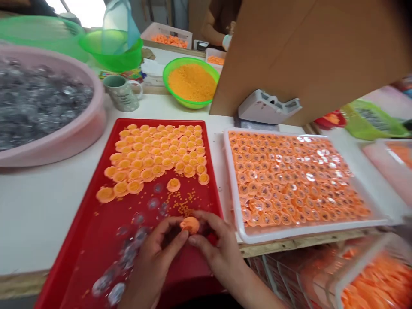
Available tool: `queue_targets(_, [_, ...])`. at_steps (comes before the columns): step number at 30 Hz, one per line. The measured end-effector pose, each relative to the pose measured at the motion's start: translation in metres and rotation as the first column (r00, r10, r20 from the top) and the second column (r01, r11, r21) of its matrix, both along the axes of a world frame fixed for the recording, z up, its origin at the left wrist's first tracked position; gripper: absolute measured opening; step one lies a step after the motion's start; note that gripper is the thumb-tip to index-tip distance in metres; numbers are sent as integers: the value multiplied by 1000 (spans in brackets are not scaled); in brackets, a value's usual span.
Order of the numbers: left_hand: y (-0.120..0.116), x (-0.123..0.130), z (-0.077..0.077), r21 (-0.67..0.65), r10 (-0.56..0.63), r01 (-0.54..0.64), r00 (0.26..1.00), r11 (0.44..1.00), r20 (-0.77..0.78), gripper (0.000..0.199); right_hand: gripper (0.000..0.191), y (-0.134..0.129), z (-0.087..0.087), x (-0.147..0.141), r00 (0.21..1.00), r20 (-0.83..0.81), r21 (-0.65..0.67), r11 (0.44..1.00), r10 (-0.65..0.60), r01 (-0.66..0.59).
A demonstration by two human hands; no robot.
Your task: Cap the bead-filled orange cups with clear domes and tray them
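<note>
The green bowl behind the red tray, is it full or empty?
Nearly full. The green bowl holds a mound of fine orange grains that reaches close to its rim and hides the bottom entirely.

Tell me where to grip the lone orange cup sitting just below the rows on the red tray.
Pinch the lone orange cup by its flared rim, coming from above and the near side: it sits open side up, rows crowd behind it, bare red tray lies in front.

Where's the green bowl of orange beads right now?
In the head view, the green bowl of orange beads sits at the table's far side, just beyond the red tray, right of the mug, beside the cardboard.
</note>
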State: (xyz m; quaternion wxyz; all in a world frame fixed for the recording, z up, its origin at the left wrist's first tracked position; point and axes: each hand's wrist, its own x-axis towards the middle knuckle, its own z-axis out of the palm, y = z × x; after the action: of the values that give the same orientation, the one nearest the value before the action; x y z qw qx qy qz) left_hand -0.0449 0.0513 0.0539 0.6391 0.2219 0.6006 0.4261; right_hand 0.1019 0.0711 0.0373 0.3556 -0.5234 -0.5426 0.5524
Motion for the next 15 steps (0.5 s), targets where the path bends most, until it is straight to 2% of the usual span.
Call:
queue_targets(2, [-2, -1, -6, 55, 6, 3, 986, 998, -164, 28, 22, 2, -1, -2, 992, -123, -88, 996, 14, -25])
queue_targets(3, [-2, -2, -8, 84, -3, 22, 977, 996, -215, 29, 17, 3, 0, -2, 990, -142, -83, 996, 11, -23])
queue_targets(6, [-1, 0, -15, 163, -57, 113, 947, 980, -315, 29, 15, 4, 0, -4, 999, -32, 115, 993, -37, 41])
queue_targets(8, [2, 6, -14, 196, -46, 124, 932, 973, -360, 27, 16, 6, -1, -5, 997, 26, 266, 962, -72, 63])
queue_targets(9, [5, 11, -13, 207, -29, 113, 929, 972, -369, 25, 15, 7, -1, -3, 997, 28, 299, 952, -73, 61])
queue_targets(11, [11, 19, -8, 216, -23, 113, 924, 970, -382, 21, 12, 10, 0, 6, 998, 0, 251, 966, -65, 63])
queue_targets(12, [15, 23, -6, 216, -64, 159, 919, 963, -388, 20, 12, 12, 2, 15, 998, -22, 182, 981, -61, 64])
queue_targets(14, [24, 23, -1, 221, -194, 312, 881, 924, -431, 17, 18, 14, 6, 45, 990, -63, 43, 991, -128, 130])
queue_targets(15, [29, 20, -1, 226, -252, 395, 841, 890, -478, 16, 24, 17, 8, 65, 975, -69, 8, 977, -210, 211])
